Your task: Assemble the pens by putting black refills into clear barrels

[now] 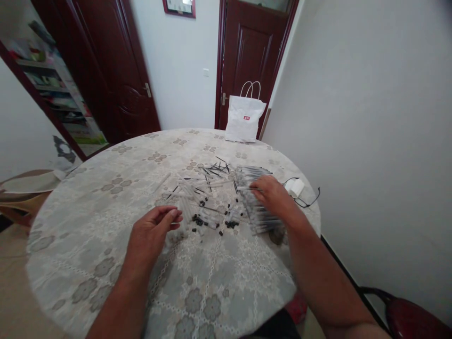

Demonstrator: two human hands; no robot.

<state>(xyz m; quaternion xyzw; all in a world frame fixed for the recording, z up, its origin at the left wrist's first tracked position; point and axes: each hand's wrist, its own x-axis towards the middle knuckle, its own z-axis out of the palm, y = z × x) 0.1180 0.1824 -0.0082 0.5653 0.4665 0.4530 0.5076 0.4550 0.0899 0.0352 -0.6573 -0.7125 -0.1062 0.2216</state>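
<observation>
Over the right side of the table, my right hand point(273, 195) is closed around a thin pen point(244, 188), whose end sticks out to the left. Beneath and around that hand lies a row of similar grey pens point(263, 221) side by side. My left hand point(153, 228) hovers at the left of the loose parts, thumb and fingers drawn together; whatever they hold, if anything, is too small to make out. Near its fingertips are clear plastic tubes point(187, 207). Small black caps point(231, 224) lie scattered between my hands, and dark thin refills point(215, 169) are spread farther back.
A patterned tablecloth point(116, 216) covers the round table. At the far edge stands a white paper bag point(245, 120) with handles. To the right of the pens are a white adapter point(294, 188) and a black cable point(312, 202). A dark red chair point(409, 315) is at lower right.
</observation>
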